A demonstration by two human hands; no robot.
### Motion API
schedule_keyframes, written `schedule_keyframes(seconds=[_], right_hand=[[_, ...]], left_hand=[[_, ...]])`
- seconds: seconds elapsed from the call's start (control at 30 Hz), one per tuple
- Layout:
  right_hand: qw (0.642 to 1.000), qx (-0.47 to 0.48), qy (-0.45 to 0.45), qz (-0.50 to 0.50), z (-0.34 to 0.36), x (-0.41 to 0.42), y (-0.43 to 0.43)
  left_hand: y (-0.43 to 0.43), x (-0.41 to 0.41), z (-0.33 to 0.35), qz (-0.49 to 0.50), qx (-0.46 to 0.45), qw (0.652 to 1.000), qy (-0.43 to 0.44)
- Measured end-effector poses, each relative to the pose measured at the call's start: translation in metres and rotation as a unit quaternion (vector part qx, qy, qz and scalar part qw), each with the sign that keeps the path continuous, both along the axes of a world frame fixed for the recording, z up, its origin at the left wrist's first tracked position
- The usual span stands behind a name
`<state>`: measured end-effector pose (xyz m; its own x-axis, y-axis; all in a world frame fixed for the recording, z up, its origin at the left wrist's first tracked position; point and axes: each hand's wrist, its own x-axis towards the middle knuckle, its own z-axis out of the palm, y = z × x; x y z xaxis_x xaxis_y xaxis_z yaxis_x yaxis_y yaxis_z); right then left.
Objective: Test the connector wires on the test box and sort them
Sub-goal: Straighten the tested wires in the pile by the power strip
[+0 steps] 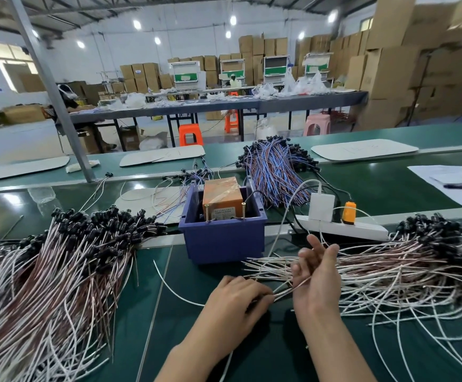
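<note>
Dark green bench mat [224,340]: smooth, glossy. Blue rectangular plastic bin [224,244]: matt. Orange test box [223,193]: wrapped in shiny clear tape, with two brass-coloured metal pins [206,215]. Thin white and brown wires [389,271]: smooth plastic sheath, black plastic connectors [100,219]. White power strip [342,230]: smooth plastic.

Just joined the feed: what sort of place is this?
Likely a wire-harness factory floor: wires piled on a green bench, a test box, stacked cartons behind.

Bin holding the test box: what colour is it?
The bin is dark blue; the head view shows it best.
</note>
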<state>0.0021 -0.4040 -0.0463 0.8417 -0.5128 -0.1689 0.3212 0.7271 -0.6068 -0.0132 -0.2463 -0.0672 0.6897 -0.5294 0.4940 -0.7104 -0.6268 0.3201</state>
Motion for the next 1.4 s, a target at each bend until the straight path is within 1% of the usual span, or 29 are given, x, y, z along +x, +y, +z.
schedule_keyframes(seconds=[0.13, 0.2, 0.23, 0.27, 0.3, 0.33, 0.4, 0.43, 0.53, 0.57, 0.63, 0.67, 0.77, 0.8, 0.83, 0.93, 1.0, 1.07, 1.13, 1.17, 1.2, 1.27, 1.3, 1.37, 1.4], right_hand=[[0.994, 0.104, -0.017, -0.004, 0.005, 0.001, -0.018], [0.994, 0.105, -0.021, -0.018, 0.006, 0.000, -0.024], [0.996, 0.080, -0.018, -0.032, 0.006, -0.001, -0.025], [0.998, 0.027, -0.008, -0.053, 0.006, -0.002, -0.024], [0.995, -0.049, 0.009, -0.082, 0.007, -0.004, -0.022], [0.983, -0.131, 0.028, -0.122, 0.006, -0.006, -0.018], [0.937, -0.272, 0.049, -0.214, 0.004, -0.011, -0.012], [0.910, -0.325, 0.048, -0.253, 0.004, -0.013, -0.009], [0.827, -0.442, 0.032, -0.345, 0.001, -0.014, -0.008], [0.809, -0.466, 0.028, -0.358, 0.000, -0.013, -0.008], [0.788, -0.494, 0.020, -0.367, -0.001, -0.012, -0.007], [0.784, -0.500, 0.017, -0.366, -0.001, -0.012, -0.007], [0.789, -0.499, 0.011, -0.359, -0.006, -0.011, -0.014], [0.789, -0.500, 0.008, -0.356, -0.007, -0.010, -0.017], [0.790, -0.504, 0.006, -0.349, -0.009, -0.010, -0.018], [0.779, -0.548, -0.001, -0.304, -0.009, -0.011, -0.008], [0.756, -0.605, -0.018, -0.249, -0.008, -0.012, 0.008], [0.729, -0.657, -0.042, -0.188, -0.010, -0.014, 0.024], [0.706, -0.690, -0.060, -0.147, -0.012, -0.014, 0.034], [0.697, -0.702, -0.067, -0.133, -0.012, -0.014, 0.037], [0.689, -0.711, -0.069, -0.121, -0.013, -0.014, 0.039], [0.684, -0.720, -0.069, -0.098, -0.014, -0.014, 0.042], [0.684, -0.721, -0.068, -0.084, -0.014, -0.015, 0.042], [0.675, -0.732, -0.071, -0.058, -0.016, -0.017, 0.045], [0.667, -0.740, -0.075, -0.049, -0.017, -0.018, 0.046]], left_hand=[[-0.001, 0.000, -0.001, 0.005, -0.001, 1.000, -0.022], [0.000, 0.000, -0.001, 0.012, -0.013, 0.999, -0.041], [0.000, 0.001, -0.002, 0.016, -0.019, 0.998, -0.057], [0.000, 0.003, -0.002, 0.023, -0.027, 0.997, -0.070], [0.000, 0.004, -0.001, 0.033, -0.040, 0.996, -0.075], [-0.002, 0.006, 0.002, 0.044, -0.057, 0.995, -0.072], [-0.009, 0.009, 0.008, 0.056, -0.092, 0.992, -0.060], [-0.015, 0.011, 0.012, 0.054, -0.109, 0.991, -0.058], [-0.046, 0.018, 0.024, 0.027, -0.166, 0.985, -0.036], [-0.060, 0.021, 0.030, 0.014, -0.181, 0.983, -0.031], [-0.090, 0.030, 0.040, -0.016, -0.180, 0.983, 0.000], [-0.106, 0.036, 0.046, -0.036, -0.158, 0.986, 0.035], [-0.146, 0.053, 0.060, -0.084, -0.030, 0.988, 0.129], [-0.149, 0.056, 0.059, -0.091, -0.005, 0.986, 0.137], [-0.146, 0.056, 0.058, -0.094, 0.000, 0.987, 0.129], [-0.102, 0.043, 0.045, -0.086, -0.031, 0.991, 0.095], [-0.059, 0.034, 0.032, -0.052, -0.072, 0.993, 0.075], [-0.017, 0.026, 0.023, 0.018, -0.143, 0.987, 0.064], [0.021, 0.020, 0.021, 0.098, -0.221, 0.969, 0.056], [0.040, 0.019, 0.023, 0.140, -0.240, 0.960, 0.043], [0.058, 0.018, 0.026, 0.180, -0.240, 0.953, 0.027], [0.095, 0.021, 0.035, 0.251, -0.200, 0.947, 0.008], [0.112, 0.024, 0.040, 0.288, -0.163, 0.944, 0.010], [0.143, 0.029, 0.050, 0.369, -0.041, 0.929, 0.011], [0.156, 0.030, 0.053, 0.406, 0.030, 0.913, 0.008]])
